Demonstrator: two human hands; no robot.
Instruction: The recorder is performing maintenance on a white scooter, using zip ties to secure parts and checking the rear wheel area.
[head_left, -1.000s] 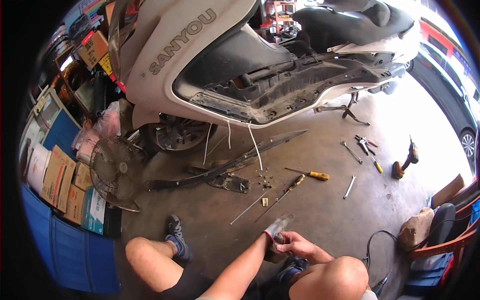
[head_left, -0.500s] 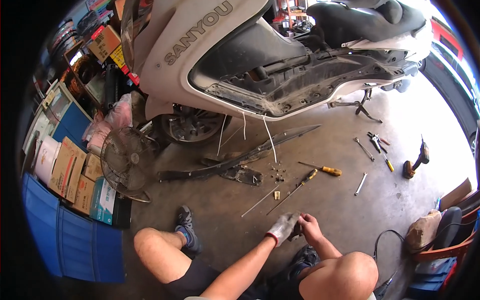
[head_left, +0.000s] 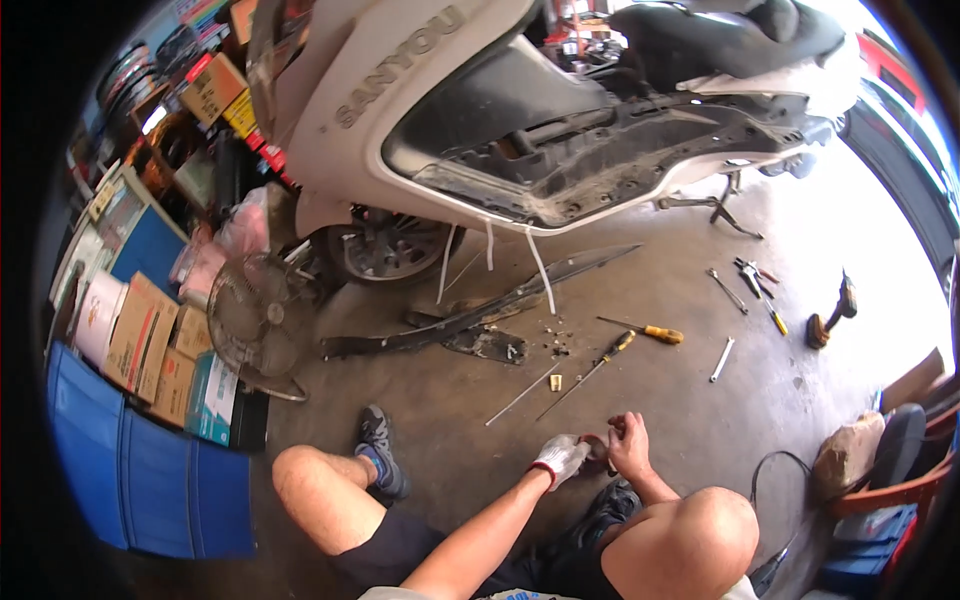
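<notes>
My left hand (head_left: 565, 460), in a white work glove with a red cuff, closes on a small dark, reddish-edged item (head_left: 596, 452) that I cannot make out. My bare right hand (head_left: 628, 445) is just right of it, fingers curled; what they hold, if anything, is unclear. Beyond my hands lie yellow-handled screwdrivers (head_left: 660, 332), a thin rod (head_left: 520, 395), a small pale block (head_left: 555, 383), small fasteners and a wrench (head_left: 722, 358). Further back, a long dark panel (head_left: 470, 320) rests beneath a white scooter (head_left: 335, 160), whose floorboard area is uncovered, with white strips dangling.
Pliers (head_left: 752, 280) and a cordless drill (head_left: 830, 315) lie right. A fan (head_left: 260, 320), cardboard boxes (head_left: 140, 340) and blue bins (head_left: 150, 470) line the left. A rock (head_left: 845, 460) and orange rack (head_left: 875, 497) stand right, near a black cable. My bent legs flank my arms.
The view has shifted, leaving the scene further right. My gloved left hand has closed lower on the dark item; my right hand has risen, its fingers moving from the glove's cuff to beside that item.
</notes>
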